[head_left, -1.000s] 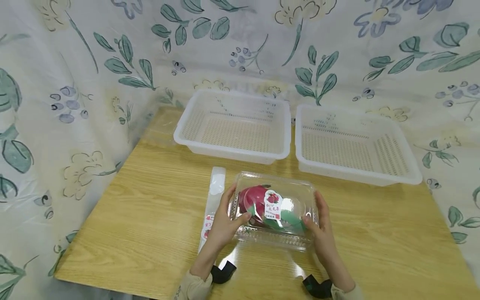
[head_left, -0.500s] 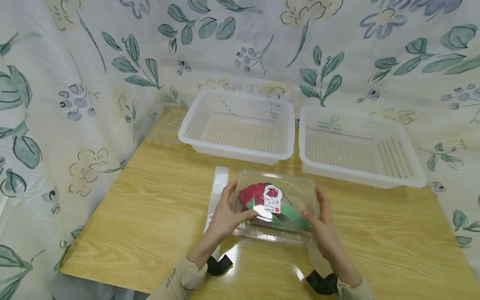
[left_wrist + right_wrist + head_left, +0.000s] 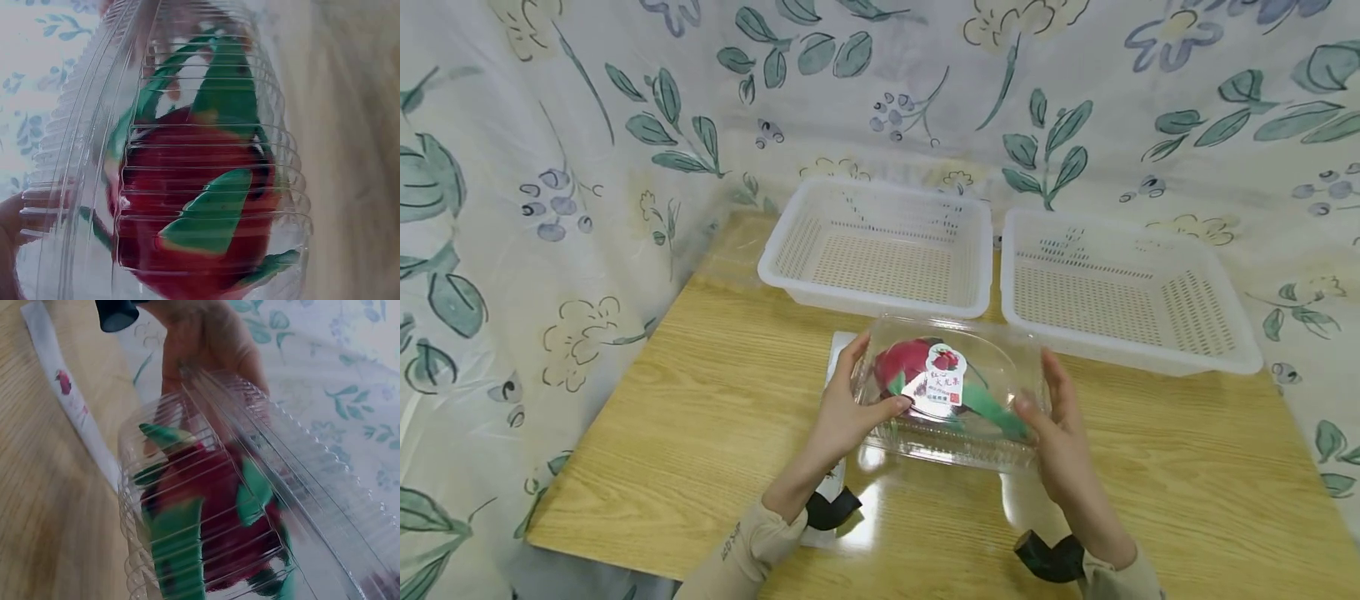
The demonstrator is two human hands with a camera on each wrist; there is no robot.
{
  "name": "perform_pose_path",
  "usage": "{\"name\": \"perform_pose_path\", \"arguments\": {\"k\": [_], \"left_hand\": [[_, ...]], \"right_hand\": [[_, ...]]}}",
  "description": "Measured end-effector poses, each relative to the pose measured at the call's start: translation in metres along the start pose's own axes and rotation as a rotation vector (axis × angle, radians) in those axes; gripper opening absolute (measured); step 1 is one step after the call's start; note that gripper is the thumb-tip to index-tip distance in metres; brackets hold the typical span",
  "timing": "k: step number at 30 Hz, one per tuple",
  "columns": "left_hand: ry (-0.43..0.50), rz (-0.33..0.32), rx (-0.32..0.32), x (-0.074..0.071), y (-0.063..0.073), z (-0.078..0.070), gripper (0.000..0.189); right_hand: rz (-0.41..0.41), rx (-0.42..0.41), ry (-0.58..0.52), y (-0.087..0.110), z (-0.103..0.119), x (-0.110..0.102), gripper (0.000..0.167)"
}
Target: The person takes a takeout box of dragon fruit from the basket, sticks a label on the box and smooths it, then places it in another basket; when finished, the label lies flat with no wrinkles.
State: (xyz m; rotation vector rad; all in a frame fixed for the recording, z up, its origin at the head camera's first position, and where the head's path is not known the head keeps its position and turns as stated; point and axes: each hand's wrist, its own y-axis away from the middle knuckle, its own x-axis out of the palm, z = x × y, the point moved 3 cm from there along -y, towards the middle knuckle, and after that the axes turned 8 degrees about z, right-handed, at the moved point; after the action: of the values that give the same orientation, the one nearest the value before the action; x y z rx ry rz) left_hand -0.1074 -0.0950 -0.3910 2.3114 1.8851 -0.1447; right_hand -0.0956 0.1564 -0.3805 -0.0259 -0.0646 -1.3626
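A clear plastic clamshell box (image 3: 958,450) is held up by both hands over the table, its ribbed near side facing me. Inside lies a red dragon fruit (image 3: 901,364) with green scales, pressed toward the box's left part; the left wrist view shows the fruit (image 3: 187,194) through the ribbed wall. A white sticker (image 3: 946,379) with a fruit picture and red writing is on the lid. My left hand (image 3: 848,417) grips the left end, thumb over the lid. At the right end my right hand (image 3: 1062,437) grips likewise, thumb near the lid's corner.
Two white perforated baskets (image 3: 872,296) stand side by side behind the box, the right basket (image 3: 1120,346) slightly apart. A white strip with printed stickers (image 3: 59,381) lies on the wooden table (image 3: 700,417) left of the box. Clear plastic (image 3: 733,250) sits at the back left corner. Floral cloth hangs behind.
Both hands have raised the clamshell box and carried it a little away from me, so it now overlaps the left basket's front edge in the head view. The grip looks the same.
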Motion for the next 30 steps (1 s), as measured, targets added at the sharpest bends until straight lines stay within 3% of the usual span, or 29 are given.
{"name": "perform_pose_path", "arguments": {"k": [5, 14, 17, 21, 24, 30], "left_hand": [[-0.001, 0.000, 0.020, -0.012, -0.006, -0.019, 0.097], [-0.091, 0.047, 0.092, -0.032, -0.027, -0.055, 0.083], [-0.027, 0.069, 0.131, -0.040, -0.036, -0.062, 0.077], [0.138, 0.085, 0.253, -0.050, -0.048, -0.068, 0.064], [0.209, 0.068, 0.324, -0.054, -0.055, -0.068, 0.058], [0.272, -0.045, 0.326, -0.056, -0.063, -0.055, 0.050]], "right_hand": [[-0.024, -0.002, -0.037, -0.010, 0.016, 0.006, 0.070], [-0.087, -0.013, -0.126, -0.032, 0.047, 0.009, 0.070], [-0.109, -0.014, -0.160, -0.042, 0.058, 0.009, 0.068], [-0.141, -0.037, -0.214, -0.056, 0.071, 0.009, 0.066], [-0.161, -0.043, -0.250, -0.065, 0.076, 0.009, 0.065], [-0.148, 0.005, -0.219, -0.088, 0.078, 0.013, 0.068]]}}
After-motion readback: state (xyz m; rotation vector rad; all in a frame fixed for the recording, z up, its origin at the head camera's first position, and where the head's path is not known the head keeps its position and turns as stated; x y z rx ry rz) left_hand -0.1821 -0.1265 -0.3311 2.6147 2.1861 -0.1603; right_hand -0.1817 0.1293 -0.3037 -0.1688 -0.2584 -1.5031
